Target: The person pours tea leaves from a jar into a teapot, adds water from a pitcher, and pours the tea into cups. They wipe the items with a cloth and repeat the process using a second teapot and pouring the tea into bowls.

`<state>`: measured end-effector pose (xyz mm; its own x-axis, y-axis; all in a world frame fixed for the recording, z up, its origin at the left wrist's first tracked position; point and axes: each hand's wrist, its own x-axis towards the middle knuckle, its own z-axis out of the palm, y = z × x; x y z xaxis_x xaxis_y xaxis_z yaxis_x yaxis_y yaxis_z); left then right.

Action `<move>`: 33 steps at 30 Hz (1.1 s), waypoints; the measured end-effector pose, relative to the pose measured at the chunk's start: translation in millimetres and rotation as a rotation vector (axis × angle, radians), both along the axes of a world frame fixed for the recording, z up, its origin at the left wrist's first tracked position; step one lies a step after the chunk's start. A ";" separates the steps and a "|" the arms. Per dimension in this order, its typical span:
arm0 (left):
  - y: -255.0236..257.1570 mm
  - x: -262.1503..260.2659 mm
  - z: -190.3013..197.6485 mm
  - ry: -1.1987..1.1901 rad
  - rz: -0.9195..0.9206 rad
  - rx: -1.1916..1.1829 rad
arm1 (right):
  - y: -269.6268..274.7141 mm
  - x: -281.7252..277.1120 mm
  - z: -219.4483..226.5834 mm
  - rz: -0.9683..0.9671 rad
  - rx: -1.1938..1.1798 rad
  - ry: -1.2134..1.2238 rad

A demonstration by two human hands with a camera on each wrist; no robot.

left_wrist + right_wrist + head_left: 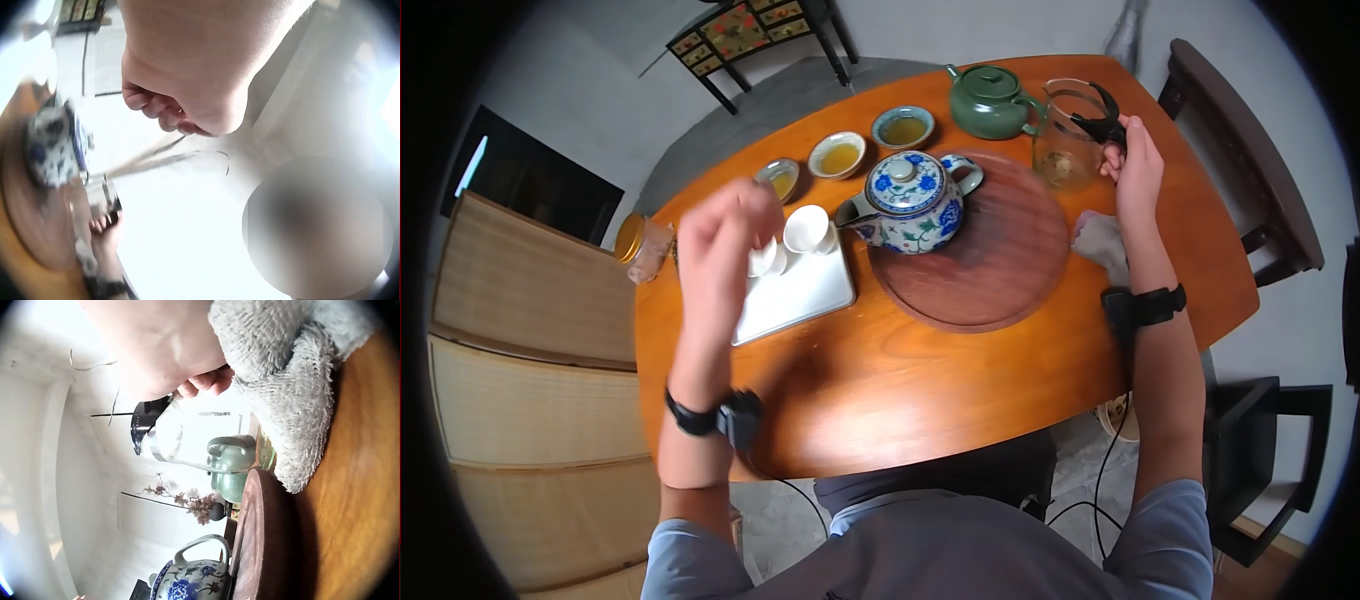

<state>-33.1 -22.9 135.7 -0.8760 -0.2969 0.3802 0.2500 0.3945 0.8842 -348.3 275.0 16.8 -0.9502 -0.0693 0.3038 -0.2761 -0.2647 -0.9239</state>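
My right hand [1138, 170] grips the black handle [1108, 127] of a glass pitcher [1055, 150], which stands at the far right of the table with a little something in its bottom. In the right wrist view its fingers curl beside the pitcher [187, 428]. A grey cloth [1100, 242] lies just below that hand. My left hand [722, 245] is raised, blurred in the head view, over the left end of a white tray [800, 295] with small white cups [808, 230]. In the left wrist view the left hand's fingers [169, 115] are curled in, with nothing showing in them.
A blue-and-white teapot [912, 205] sits on a round wooden tray [990, 285], spout to the left. Behind stand a green teapot [988, 105] and three bowls of tea, one a pale bowl [837, 157]. A yellow-lidded jar [643, 250] stands at the left edge.
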 end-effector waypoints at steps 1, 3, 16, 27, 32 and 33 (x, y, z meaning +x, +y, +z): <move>-20.8 -4.2 8.6 -0.102 0.088 -0.110 | -0.4 -0.4 -0.8 0.006 -0.007 -0.003; -65.1 -14.0 9.1 -0.269 0.226 -0.370 | 0.6 -0.6 -1.0 -0.001 0.008 0.012; -196.2 2.5 -45.8 -0.891 0.235 -0.737 | 2.1 -2.6 -0.6 0.028 -0.003 -0.044; -214.5 -0.5 -75.1 -0.726 0.256 -0.675 | 3.3 -2.9 0.5 0.053 -0.020 -0.053; -218.7 0.9 -83.2 -0.637 0.254 -0.627 | 3.7 -4.1 -0.2 0.072 -0.021 -0.055; -219.2 2.3 -83.4 -0.638 0.251 -0.629 | 3.4 -4.1 -0.6 0.069 -0.022 -0.058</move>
